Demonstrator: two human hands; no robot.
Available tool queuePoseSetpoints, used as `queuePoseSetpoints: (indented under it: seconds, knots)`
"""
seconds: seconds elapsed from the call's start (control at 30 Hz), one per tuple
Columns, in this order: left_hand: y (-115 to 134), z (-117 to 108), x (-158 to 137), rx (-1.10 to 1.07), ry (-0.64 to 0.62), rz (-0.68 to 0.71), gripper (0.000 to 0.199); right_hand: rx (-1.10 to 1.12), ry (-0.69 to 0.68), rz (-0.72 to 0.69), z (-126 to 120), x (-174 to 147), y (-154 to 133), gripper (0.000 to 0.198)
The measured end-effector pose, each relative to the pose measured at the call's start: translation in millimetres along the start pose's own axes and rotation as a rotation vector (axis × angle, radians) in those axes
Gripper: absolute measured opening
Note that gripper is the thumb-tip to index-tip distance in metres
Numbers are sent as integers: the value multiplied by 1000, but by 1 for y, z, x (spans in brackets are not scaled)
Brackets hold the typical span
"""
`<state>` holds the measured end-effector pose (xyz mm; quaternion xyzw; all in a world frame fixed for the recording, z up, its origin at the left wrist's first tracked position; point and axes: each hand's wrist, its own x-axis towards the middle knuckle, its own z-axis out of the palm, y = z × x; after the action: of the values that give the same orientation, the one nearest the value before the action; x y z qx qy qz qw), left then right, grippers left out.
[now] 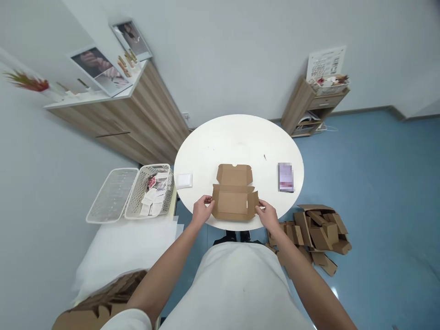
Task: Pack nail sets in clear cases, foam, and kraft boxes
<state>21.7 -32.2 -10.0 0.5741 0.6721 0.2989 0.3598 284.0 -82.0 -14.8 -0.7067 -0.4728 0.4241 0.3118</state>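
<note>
A partly folded brown cardboard box [232,202] lies at the near edge of the white table, its lid flap spread out toward the far side. My left hand [202,209] grips the box's left side wall between thumb and fingers. On the opposite side, my right hand [267,213] pinches the right side flap, which stands up at a slant. The box's inside shows bare cardboard. A small white packet [184,180] rests on the table to the left, and a purple item [286,177], blurred out in part, is to the right.
The round white table [240,133] stands before me. A white lidded basket [132,215] with packets sits at the left, above white sheets [127,247]. Cardboard boxes [325,233] are heaped on the floor at the right. Wooden cabinets [137,119] line the wall.
</note>
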Motion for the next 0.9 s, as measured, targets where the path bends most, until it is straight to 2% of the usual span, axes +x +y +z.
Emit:
queuePoseSetpoints:
  seconds: [0.2, 0.27, 0.33, 0.4, 0.5, 0.57, 0.67, 0.9]
  knots:
    - [-18, 12, 25, -111, -97, -17, 21, -172, 75, 40, 15, 8, 1, 47]
    - [-23, 14, 27, -90, -86, 9, 27, -189, 100, 50, 20, 9, 5, 54]
    - [-27, 13, 23, 24, -56, 122, 36, -185, 111, 74, 23, 10, 9, 59]
    - [-27, 10, 16, 206, -87, 310, 44, -178, 127, 113, 24, 10, 13, 62]
    - [-26, 8, 8, 471, -283, 556, 48, -179, 163, 157, 22, 14, 17, 66]
    - [-26, 9, 7, 588, -380, 634, 48, -175, 171, 165, 19, 20, 17, 67]
    - [-28, 14, 13, 680, -450, 653, 44, -170, 127, 173, 12, 33, 14, 65]
    - [-35, 28, 27, 760, -479, 598, 39, -197, -2, 173, -1, 86, 4, 60]
